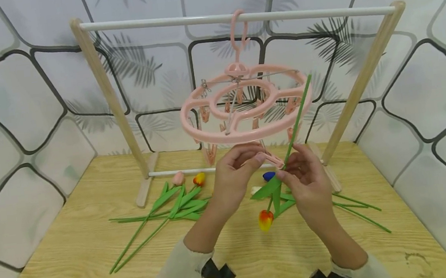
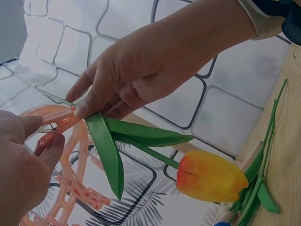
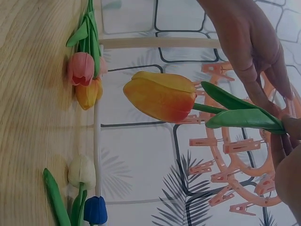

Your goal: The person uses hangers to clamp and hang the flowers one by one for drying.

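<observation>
A pink round clip hanger [image 1: 228, 136] hangs by its hook from a white rail. One of its pink clothespins [image 1: 273, 160] is pinched between the thumb and fingers of my left hand [image 1: 233, 174]. My right hand [image 1: 308, 182] pinches the green stem of an orange-yellow artificial tulip [image 1: 266, 220], which points bloom-down with its stem rising past the hanger's ring. In the left wrist view the clothespin's tip [image 2: 70, 112] meets the stem just above the leaves [image 2: 106, 146]; whether it grips the stem I cannot tell.
Several tulips, among them a pink one [image 1: 178, 178] and an orange one [image 1: 199, 179], lie on the wooden table [image 1: 76, 265] at left. Blue [image 1: 269, 176] and white tulips [image 3: 81, 172] lie at right, partly behind my right hand. The rack's wooden legs [image 1: 113, 105] flank the hanger.
</observation>
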`<act>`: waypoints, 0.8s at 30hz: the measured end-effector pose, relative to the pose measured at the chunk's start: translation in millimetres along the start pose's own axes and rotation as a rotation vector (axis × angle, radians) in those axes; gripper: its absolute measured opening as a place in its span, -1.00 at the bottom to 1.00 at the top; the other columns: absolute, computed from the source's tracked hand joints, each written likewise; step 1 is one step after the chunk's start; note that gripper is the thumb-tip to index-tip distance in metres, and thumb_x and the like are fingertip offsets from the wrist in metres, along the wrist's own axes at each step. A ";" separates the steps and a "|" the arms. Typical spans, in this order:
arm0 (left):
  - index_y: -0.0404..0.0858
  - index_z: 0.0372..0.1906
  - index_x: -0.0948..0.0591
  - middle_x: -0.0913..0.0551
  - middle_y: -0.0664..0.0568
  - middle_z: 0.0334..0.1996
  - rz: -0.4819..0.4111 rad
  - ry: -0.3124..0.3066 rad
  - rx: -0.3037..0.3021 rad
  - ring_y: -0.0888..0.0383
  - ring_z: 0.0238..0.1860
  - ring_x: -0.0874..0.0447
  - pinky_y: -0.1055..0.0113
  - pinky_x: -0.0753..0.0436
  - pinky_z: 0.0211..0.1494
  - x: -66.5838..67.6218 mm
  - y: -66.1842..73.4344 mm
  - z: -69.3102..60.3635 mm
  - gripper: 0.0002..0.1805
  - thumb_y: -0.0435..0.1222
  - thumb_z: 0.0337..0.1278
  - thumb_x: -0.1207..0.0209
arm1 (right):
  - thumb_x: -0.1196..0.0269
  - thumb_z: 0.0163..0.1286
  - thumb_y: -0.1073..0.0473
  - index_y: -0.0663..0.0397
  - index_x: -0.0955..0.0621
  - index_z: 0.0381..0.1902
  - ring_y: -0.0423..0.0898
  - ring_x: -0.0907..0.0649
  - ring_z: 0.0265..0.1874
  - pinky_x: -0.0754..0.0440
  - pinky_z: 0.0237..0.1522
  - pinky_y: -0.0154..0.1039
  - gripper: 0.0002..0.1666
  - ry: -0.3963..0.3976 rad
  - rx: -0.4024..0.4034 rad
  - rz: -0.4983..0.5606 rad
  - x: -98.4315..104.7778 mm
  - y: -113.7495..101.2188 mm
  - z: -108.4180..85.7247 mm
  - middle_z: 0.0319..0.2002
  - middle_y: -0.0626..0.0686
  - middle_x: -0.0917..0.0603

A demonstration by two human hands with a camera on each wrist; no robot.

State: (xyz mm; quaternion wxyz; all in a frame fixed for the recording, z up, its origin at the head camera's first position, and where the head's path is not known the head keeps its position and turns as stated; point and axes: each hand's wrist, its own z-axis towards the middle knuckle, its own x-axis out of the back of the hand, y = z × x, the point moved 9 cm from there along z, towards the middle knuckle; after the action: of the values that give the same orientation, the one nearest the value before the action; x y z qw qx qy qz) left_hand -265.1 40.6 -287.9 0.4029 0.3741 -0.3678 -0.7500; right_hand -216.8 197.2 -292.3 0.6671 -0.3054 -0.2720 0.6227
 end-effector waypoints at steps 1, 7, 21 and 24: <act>-0.34 0.01 -0.66 -0.72 -0.01 -0.06 0.002 0.002 0.002 0.13 0.02 -0.72 0.15 -0.61 0.28 0.0 -0.3 -0.4 -0.79 -0.34 0.37 -0.23 | -0.28 0.30 0.56 0.27 -0.35 0.41 -0.21 -0.61 -0.11 -0.62 -0.01 -0.44 -0.26 0.001 0.022 0.001 -0.1 -0.8 -0.1 -0.03 -0.01 -0.54; -0.35 -0.02 -0.66 -0.71 0.00 -0.07 0.020 0.014 0.012 0.15 0.00 -0.72 0.15 -0.62 0.27 0.1 -1.8 -2.6 -0.79 -0.33 0.35 -0.26 | -0.25 0.22 0.67 0.46 -0.33 0.37 -0.22 -0.60 -0.14 -0.61 0.01 -0.45 -0.25 0.005 0.173 -0.046 -2.5 -9.0 -0.8 -0.05 -0.03 -0.55; -0.34 0.00 -0.65 -0.72 -0.01 -0.07 0.084 0.000 -0.015 0.07 0.11 -0.66 0.26 -0.69 0.14 -3.1 -2.0 -4.8 -0.79 -0.35 0.36 -0.25 | -0.33 0.28 0.48 0.50 -0.34 0.34 -0.26 -0.60 -0.14 -0.62 0.02 -0.45 -0.29 0.018 0.221 -0.166 -2.5 -10.1 -1.9 -0.03 -0.14 -0.50; -0.34 -0.01 -0.66 -0.69 -0.01 -0.04 0.115 0.006 -0.015 0.09 0.15 -0.62 0.29 -0.70 0.11 -2.9 -2.2 -4.8 -0.79 -0.34 0.35 -0.26 | -0.33 0.26 0.52 0.49 -0.33 0.35 -0.26 -0.60 -0.13 -0.62 0.01 -0.45 -0.28 0.021 0.219 -0.168 -2.4 -10.2 -2.0 -0.02 -0.14 -0.48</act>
State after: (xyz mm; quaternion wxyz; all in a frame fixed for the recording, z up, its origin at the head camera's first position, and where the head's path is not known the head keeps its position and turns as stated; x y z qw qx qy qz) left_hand -260.5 42.8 -291.2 0.4492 0.3514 -0.3817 -0.7273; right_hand -208.7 194.3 -286.0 0.7492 -0.2134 -0.2199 0.5872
